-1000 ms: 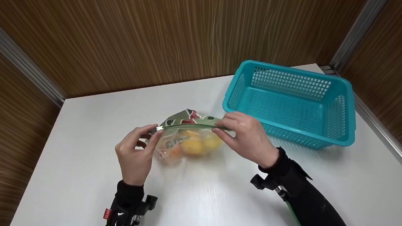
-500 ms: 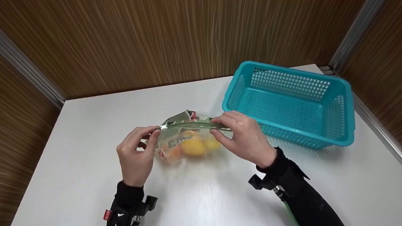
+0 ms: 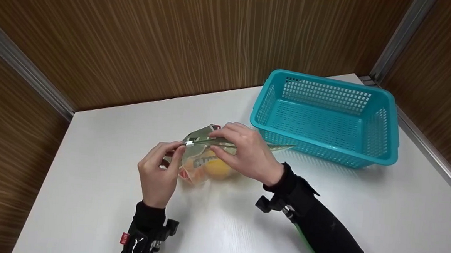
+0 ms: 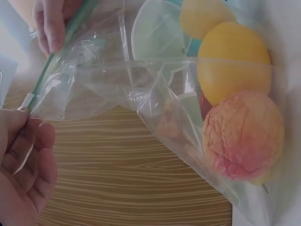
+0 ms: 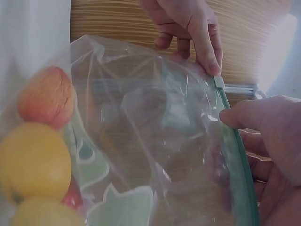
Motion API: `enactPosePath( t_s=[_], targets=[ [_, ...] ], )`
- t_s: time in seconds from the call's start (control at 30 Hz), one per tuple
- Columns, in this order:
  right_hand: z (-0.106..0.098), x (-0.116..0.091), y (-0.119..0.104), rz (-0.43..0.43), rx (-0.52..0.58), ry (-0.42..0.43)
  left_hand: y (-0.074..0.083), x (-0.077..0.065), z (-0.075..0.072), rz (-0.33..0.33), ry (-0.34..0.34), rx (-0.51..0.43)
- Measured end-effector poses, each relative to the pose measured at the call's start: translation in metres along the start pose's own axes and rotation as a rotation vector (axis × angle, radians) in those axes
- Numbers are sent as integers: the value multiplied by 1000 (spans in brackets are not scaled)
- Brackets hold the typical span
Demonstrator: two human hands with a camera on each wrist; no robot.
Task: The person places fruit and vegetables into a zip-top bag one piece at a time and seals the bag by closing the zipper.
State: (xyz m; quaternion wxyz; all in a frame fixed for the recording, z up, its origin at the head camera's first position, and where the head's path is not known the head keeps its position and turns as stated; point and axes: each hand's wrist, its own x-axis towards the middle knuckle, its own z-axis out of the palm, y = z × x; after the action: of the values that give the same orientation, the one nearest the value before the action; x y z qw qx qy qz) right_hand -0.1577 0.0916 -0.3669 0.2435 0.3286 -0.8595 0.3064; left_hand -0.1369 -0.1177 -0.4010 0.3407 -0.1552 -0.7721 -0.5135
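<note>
A clear slider zip bag with a green zip strip stands on the table with fruit in its bottom. My left hand pinches the strip's end at the white slider. Farther right along the same strip, my right hand grips it between thumb and fingers. Beyond that hand the strip's free end sticks out, its two edges slightly apart. Through the plastic show a wrinkled pink-orange peach and a yellow fruit, with another yellow one beside it. The right hand hides part of the bag in the head view.
A turquoise perforated basket stands at the back right, just beyond the right hand. Wood-grain panels close in the white table at the back and on both sides.
My right hand has slid left along the zip strip, closer to the left hand, baring the strip's right end. The left hand and slider have shifted slightly right.
</note>
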Motion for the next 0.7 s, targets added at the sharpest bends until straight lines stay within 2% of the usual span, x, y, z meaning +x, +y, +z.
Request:
enactPosePath(
  t_s=[0.3, 0.7],
  targets=[
    [14, -2, -1, 7, 3, -34, -3, -4, 5, -54, -48, 68],
    [17, -3, -6, -53, 76, 55, 1, -6, 8, 10, -67, 51]
  ],
)
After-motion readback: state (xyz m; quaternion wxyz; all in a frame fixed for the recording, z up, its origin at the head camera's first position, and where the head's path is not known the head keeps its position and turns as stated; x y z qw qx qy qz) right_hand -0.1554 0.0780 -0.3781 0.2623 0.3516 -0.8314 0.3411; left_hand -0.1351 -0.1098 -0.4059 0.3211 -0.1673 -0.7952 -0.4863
